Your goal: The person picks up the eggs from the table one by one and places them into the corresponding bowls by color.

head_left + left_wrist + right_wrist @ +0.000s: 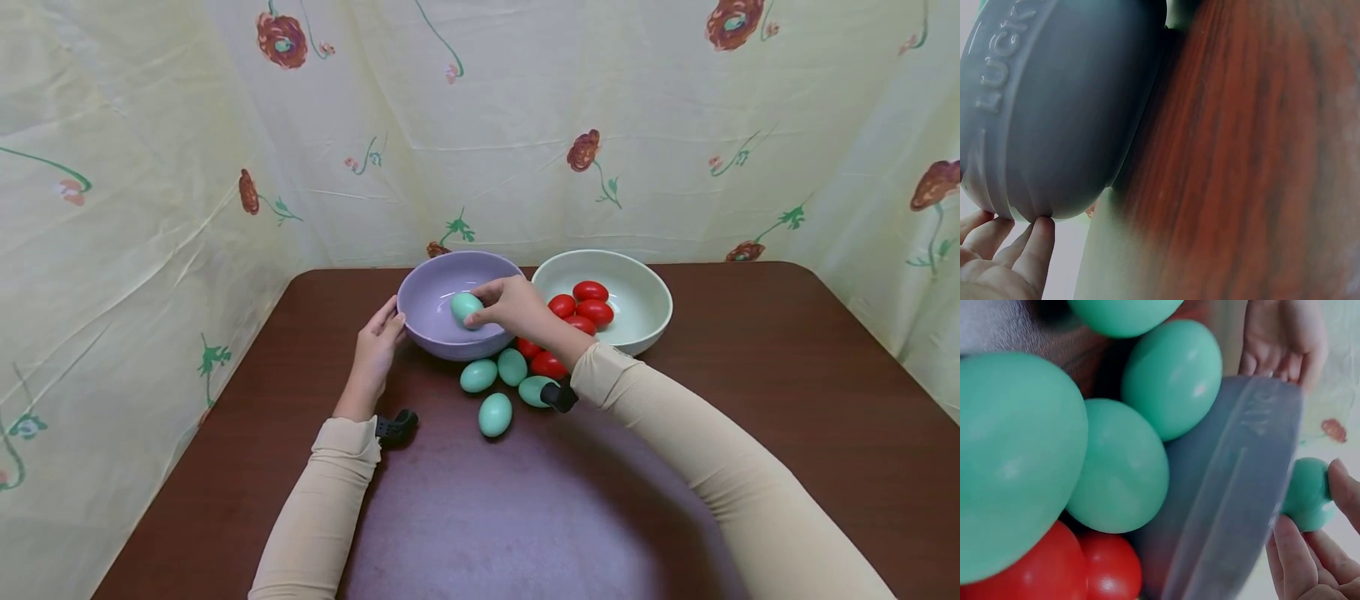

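Note:
In the head view, my right hand (517, 308) pinches a green egg (463, 307) between thumb and fingers over the inside of the purple bowl (427, 292). The right wrist view shows the same green egg (1309, 494) just past the bowl's rim, fingertips around its sides. My left hand (377, 348) touches the left side of that bowl, fingers extended and thumb near the rim. From the left wrist, its fingertips (1042, 228) rest on the bowl's outer wall, which bears raised letters (994, 75). Several green eggs (496, 415) lie in front of the bowl.
To the right stands a pale green bowl (645, 304) with several red eggs (595, 313) in it, partly hidden by my right hand and wrist. Red eggs (548, 365) also lie on the brown table (750, 350) between the bowls. A floral curtain (525, 108) hangs behind.

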